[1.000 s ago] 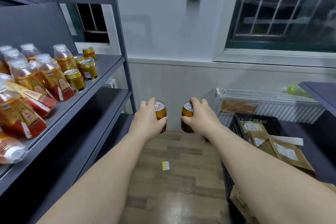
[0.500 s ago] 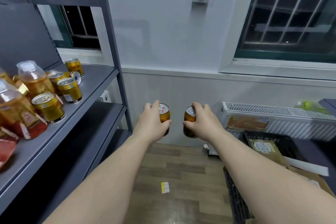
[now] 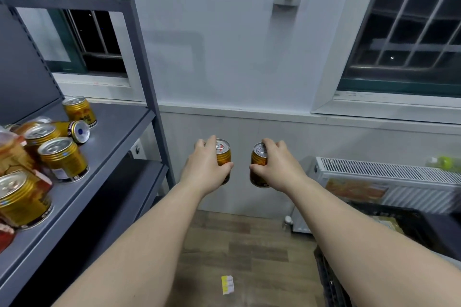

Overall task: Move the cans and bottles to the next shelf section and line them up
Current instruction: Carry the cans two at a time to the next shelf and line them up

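Cans [image 3: 62, 158] on shelf [image 3: 117, 129], left.

Gold cans [image 3: 61, 158] with silver tops; grey shelf [image 3: 117, 127]; possibly yellow-white floor scrap [image 3: 227, 284].

Gold metal drink cans, seven counted. Two are off the shelf: left held can [image 3: 223, 155], right held can [image 3: 258, 161]. Four stand upright on the grey metal shelf [image 3: 119, 132] at left, plus one lying can [image 3: 76, 129]. Clear plastic bottle [image 3: 10, 154]: at least one, partly in view at the left edge.

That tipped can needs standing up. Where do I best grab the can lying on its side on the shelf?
Grip the lying can round its gold side wall, from above: its round end faces the shelf front, and upright cans crowd its far end, so the upper wall is probably freest.
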Demonstrator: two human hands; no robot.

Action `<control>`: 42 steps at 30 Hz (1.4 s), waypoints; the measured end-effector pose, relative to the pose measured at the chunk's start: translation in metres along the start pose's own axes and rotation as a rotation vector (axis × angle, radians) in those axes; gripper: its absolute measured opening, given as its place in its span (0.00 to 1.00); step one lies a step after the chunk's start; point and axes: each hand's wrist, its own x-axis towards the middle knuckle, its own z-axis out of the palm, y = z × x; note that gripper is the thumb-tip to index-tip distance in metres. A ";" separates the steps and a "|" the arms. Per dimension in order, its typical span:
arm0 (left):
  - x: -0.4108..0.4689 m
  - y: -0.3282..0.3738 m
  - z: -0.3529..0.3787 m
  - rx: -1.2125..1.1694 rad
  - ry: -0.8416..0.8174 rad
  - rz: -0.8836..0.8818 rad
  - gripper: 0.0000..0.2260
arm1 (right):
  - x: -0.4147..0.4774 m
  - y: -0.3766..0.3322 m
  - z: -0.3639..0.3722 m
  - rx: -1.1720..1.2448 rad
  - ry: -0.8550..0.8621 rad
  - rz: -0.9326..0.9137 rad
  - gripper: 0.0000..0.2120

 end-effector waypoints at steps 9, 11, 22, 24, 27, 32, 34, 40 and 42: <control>0.072 0.002 0.014 -0.013 0.072 -0.070 0.36 | 0.103 0.003 0.003 0.031 -0.064 -0.107 0.32; 0.085 0.004 0.013 -0.005 0.090 -0.093 0.36 | 0.124 0.002 0.001 0.039 -0.079 -0.127 0.31; 0.122 -0.019 -0.013 0.047 0.256 -0.332 0.35 | 0.208 -0.032 0.011 0.073 -0.198 -0.356 0.31; 0.123 -0.028 -0.020 0.067 0.281 -0.374 0.35 | 0.217 -0.044 0.018 0.080 -0.223 -0.396 0.32; 0.125 -0.044 -0.031 0.086 0.308 -0.438 0.34 | 0.227 -0.066 0.031 0.083 -0.261 -0.448 0.32; 0.132 -0.073 -0.052 0.089 0.358 -0.497 0.33 | 0.240 -0.104 0.050 0.077 -0.297 -0.526 0.33; 0.133 -0.083 -0.061 0.084 0.382 -0.513 0.34 | 0.245 -0.122 0.057 0.063 -0.306 -0.561 0.33; 0.129 -0.117 -0.090 0.097 0.458 -0.576 0.36 | 0.251 -0.180 0.081 0.060 -0.330 -0.667 0.34; 0.125 -0.128 -0.097 0.100 0.484 -0.610 0.37 | 0.249 -0.198 0.091 0.061 -0.343 -0.710 0.34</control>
